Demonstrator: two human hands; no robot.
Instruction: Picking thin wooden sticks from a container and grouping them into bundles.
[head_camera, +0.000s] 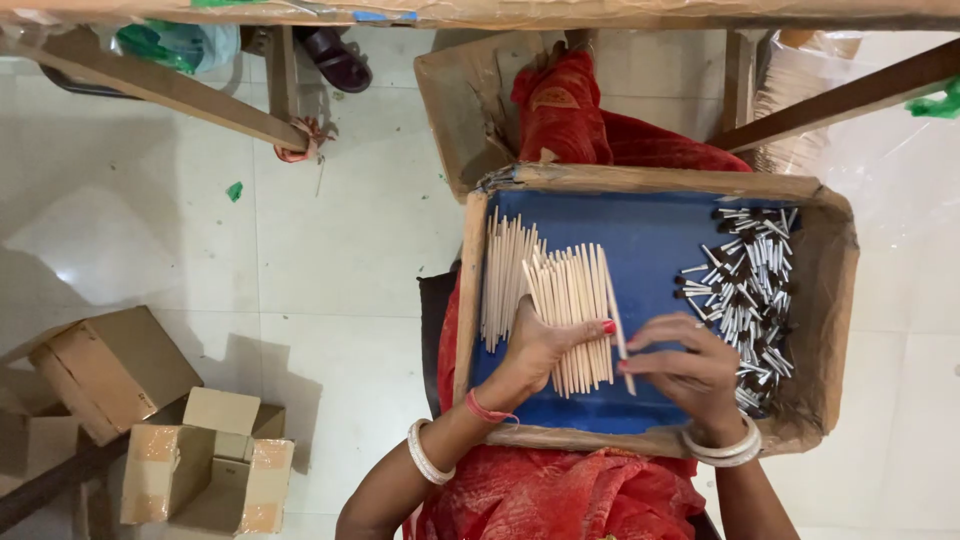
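we are looking down at our two hands working inside a shallow cardboard tray (835, 300) with a blue floor, resting on our lap over red cloth (560, 495). our left hand (545, 345) is gripping a fanned bundle of pale wooden sticks (572, 310), thumb lying across the front of them and fingers hidden behind, so the sticks are standing up out of the fist and spreading away from us. our right hand (690, 370) is sitting just beside the left, its fingertips pinching the outermost stick (617, 320) at the right edge of the fan; the two hands are nearly touching. a second loose row of the same pale sticks (503, 280) is lying on the blue floor just beyond and to the left of our left hand. a heap of short white tubes with dark tips (748, 300) is piled against the tray wall beyond and to the right of our right hand, near it but apart. pale bangles are circling both wrists, with a red thread on the left. on the tiled floor well off to the left of our left arm, small open cardboard boxes (205, 465) are sitting.
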